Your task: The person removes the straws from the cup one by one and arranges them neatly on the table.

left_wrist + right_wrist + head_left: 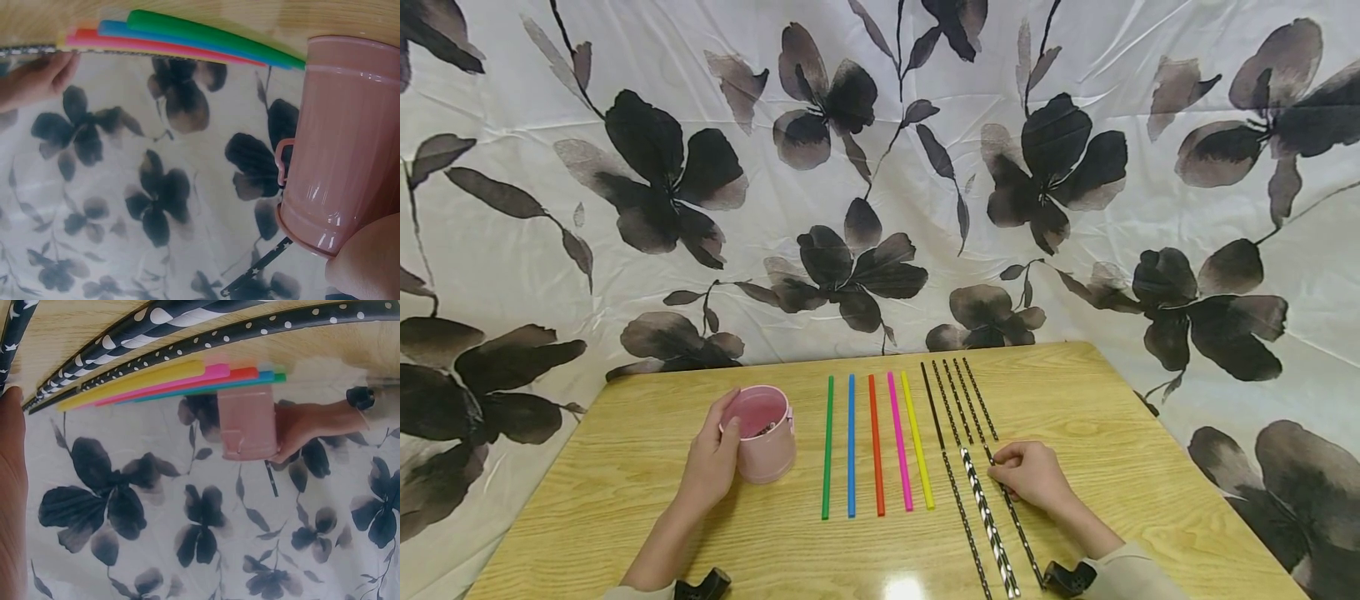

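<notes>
My left hand [709, 467] grips a pink metal pail [766, 457] from its left side, thumb over the rim. A black straw with white stars [256, 267] sticks out of the pail's mouth in the left wrist view. My right hand [1033, 475] pinches a black straw with a white pattern [1018, 525] that lies lengthwise on the table; in the right wrist view white stars show on this straw [15, 337]. Left of it lie a thicker black-and-white straw [988, 525] and a thin dotted black straw [964, 517].
Between the pail and the black straws lie a green straw [827, 450], a blue straw [852, 450], a red straw [876, 450], a pink straw [900, 442] and a yellow straw [917, 442]. Several patterned black straws [981, 400] lie farther back. Floral cloth [880, 167] hangs behind the wooden table [647, 417].
</notes>
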The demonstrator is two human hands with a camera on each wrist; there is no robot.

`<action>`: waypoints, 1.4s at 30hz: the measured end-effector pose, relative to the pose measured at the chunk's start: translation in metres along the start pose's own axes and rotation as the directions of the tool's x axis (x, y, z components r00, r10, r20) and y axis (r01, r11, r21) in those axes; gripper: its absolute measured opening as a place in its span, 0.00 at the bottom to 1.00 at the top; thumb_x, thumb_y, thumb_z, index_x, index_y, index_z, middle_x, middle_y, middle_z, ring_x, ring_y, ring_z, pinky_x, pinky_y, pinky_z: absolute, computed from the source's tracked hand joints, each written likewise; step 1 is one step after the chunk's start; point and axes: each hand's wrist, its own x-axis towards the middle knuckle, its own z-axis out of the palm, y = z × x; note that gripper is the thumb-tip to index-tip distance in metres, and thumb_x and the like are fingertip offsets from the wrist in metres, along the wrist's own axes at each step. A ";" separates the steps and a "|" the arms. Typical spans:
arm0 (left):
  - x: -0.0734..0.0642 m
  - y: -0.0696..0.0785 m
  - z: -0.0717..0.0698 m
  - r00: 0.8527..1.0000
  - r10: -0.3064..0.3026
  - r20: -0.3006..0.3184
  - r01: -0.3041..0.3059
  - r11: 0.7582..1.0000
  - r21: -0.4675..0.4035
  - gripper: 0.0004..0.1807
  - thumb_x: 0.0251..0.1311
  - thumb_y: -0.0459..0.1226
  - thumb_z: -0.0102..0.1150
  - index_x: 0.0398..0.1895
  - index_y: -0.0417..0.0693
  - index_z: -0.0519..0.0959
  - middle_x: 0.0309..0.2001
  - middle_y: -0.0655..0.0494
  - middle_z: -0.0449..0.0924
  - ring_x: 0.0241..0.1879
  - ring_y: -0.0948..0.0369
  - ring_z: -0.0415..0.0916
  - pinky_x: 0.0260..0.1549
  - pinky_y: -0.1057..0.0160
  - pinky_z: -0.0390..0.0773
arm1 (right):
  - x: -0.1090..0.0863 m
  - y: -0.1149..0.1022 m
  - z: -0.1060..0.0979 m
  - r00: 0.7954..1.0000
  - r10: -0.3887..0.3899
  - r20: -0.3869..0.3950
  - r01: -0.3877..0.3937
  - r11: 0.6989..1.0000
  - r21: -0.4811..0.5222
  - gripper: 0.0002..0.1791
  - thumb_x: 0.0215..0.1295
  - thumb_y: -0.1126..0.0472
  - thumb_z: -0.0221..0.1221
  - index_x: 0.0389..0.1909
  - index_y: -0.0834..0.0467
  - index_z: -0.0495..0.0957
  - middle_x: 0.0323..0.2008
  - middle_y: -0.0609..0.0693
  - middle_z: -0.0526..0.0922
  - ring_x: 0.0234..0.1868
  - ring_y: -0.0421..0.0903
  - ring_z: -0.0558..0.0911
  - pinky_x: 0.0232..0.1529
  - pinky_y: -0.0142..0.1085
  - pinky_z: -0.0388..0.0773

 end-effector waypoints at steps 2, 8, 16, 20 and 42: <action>0.000 0.000 0.000 1.000 0.002 0.001 -0.002 1.000 0.004 0.23 0.66 0.40 0.39 0.64 0.59 0.57 0.59 0.50 0.63 0.57 0.51 0.61 0.51 0.45 0.61 | 0.000 0.000 0.000 1.000 0.002 0.006 -0.002 1.000 0.008 0.12 0.47 0.64 0.64 0.34 0.64 0.79 0.18 0.50 0.78 0.15 0.45 0.75 0.14 0.36 0.74; 0.002 -0.001 -0.001 1.000 0.011 0.008 -0.011 1.000 0.013 0.23 0.66 0.39 0.39 0.64 0.58 0.57 0.59 0.49 0.63 0.56 0.49 0.61 0.51 0.44 0.61 | 0.000 -0.004 -0.004 0.999 -0.006 0.042 0.004 0.999 0.046 0.14 0.48 0.64 0.64 0.36 0.66 0.77 0.19 0.52 0.78 0.15 0.47 0.76 0.14 0.37 0.75; 0.001 0.000 -0.001 1.000 0.002 -0.003 -0.002 1.000 0.017 0.23 0.66 0.40 0.39 0.64 0.60 0.57 0.59 0.50 0.64 0.56 0.50 0.62 0.51 0.45 0.61 | 0.007 -0.032 -0.007 0.997 -0.051 0.057 0.047 0.997 0.060 0.13 0.50 0.62 0.62 0.38 0.64 0.78 0.20 0.57 0.78 0.13 0.53 0.74 0.12 0.37 0.71; 0.002 0.002 -0.001 1.000 0.010 -0.002 -0.010 1.000 0.014 0.23 0.65 0.39 0.39 0.64 0.58 0.58 0.59 0.49 0.64 0.56 0.50 0.62 0.51 0.45 0.61 | 0.013 -0.054 -0.001 0.994 -0.089 0.067 0.083 0.993 0.088 0.13 0.50 0.62 0.63 0.37 0.64 0.78 0.23 0.59 0.79 0.17 0.59 0.75 0.14 0.41 0.73; 0.000 0.002 0.000 1.000 -0.011 0.002 0.011 1.000 0.007 0.23 0.66 0.40 0.38 0.64 0.58 0.57 0.58 0.48 0.65 0.55 0.49 0.63 0.50 0.44 0.62 | 0.039 -0.152 0.081 0.899 -0.367 0.240 0.304 0.916 0.262 0.10 0.53 0.57 0.61 0.36 0.54 0.79 0.29 0.50 0.78 0.24 0.50 0.79 0.23 0.42 0.78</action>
